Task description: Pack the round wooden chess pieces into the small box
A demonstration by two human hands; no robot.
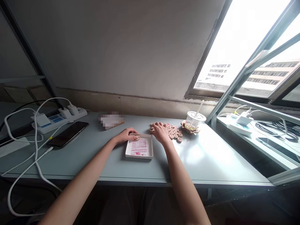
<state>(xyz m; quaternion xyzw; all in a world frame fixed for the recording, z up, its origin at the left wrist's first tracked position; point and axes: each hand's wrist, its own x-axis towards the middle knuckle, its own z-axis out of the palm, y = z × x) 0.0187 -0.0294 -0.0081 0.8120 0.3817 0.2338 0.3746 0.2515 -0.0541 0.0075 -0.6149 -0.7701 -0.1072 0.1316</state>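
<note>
- My left hand (129, 135): at one disc (137, 137) in box (140, 156), grip unclear — placing it, seemingly.
- My right hand (160, 132): over more discs (173, 132), hold unclear — calls for pinching one.

Desk (211, 168), blue-grey top. At left: smartphone (68, 134), dark screen up, white cable (37, 160) at its near end; white power strip (81, 114) with white charging adapters (42, 119). Toward the wall (117, 47): one pixelated item (111, 120), contents unreadable. Back right: clear lidded cup (196, 116) with drinking straw (200, 107), on a brown wavy-edged holder (184, 126). Far right, beyond a metal frame (241, 79): second power strip (243, 127), coiled black cable (264, 126). Window (225, 40), pale buildings (269, 75) outside.
</note>
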